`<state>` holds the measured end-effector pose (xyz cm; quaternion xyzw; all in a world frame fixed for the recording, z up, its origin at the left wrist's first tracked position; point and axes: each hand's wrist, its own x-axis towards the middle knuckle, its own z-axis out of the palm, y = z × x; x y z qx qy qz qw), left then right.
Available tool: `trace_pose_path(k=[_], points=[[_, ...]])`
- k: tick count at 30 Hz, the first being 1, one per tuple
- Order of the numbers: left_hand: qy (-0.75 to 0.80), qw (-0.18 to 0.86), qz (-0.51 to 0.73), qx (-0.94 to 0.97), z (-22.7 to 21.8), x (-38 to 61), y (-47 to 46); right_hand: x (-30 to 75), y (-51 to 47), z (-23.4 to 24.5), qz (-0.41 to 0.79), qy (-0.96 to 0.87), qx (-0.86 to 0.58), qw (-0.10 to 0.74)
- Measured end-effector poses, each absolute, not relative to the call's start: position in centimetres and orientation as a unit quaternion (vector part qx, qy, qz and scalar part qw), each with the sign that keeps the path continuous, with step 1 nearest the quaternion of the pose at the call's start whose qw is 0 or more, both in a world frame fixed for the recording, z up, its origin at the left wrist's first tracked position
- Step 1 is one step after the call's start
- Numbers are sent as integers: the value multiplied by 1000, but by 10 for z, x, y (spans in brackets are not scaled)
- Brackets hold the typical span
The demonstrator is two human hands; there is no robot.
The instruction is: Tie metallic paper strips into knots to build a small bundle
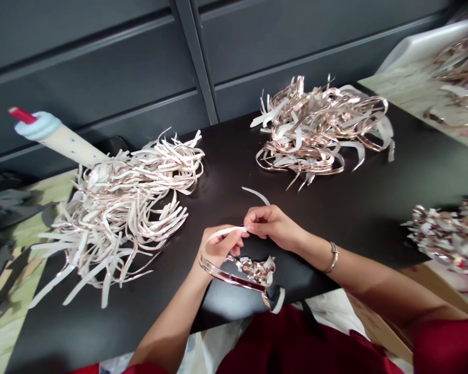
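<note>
My left hand (221, 245) is closed, pinching a long narrow strip (234, 280) that is white on one face and shiny rose-gold on the other. The strip loops over this hand and hangs down toward the table's near edge. My right hand (272, 224) meets it at the fingertips, closed in a pinch at the strip's white end. Beyond the right fingers shows a thin white strip (257, 194); whether it touches them I cannot tell. Just below my hands lies a small heap of crumpled rose-gold and white scraps (259, 269).
A large pile of mostly white strips (136, 197) covers the black table's (226, 161) left side. Behind it leans a white tube (72, 145) with a pale blue top and red stick. Rose-gold strips (323, 130) lie far right, and small scraps (448, 239) at the right edge.
</note>
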<state>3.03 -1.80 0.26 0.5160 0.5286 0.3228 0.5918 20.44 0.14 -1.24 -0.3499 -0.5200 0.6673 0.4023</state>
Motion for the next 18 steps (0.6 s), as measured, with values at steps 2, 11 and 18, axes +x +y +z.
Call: trace_pose_path(k=[2, 11, 18], points=[[526, 625, 318, 482, -2, 30, -16, 204, 1, -13, 648, -529, -357, 415], [501, 629, 305, 511, 2, 28, -18, 202, -3, -12, 479, -670, -358, 440], [475, 630, 260, 556, 7, 23, -17, 204, 2, -16, 675, -554, -301, 383]])
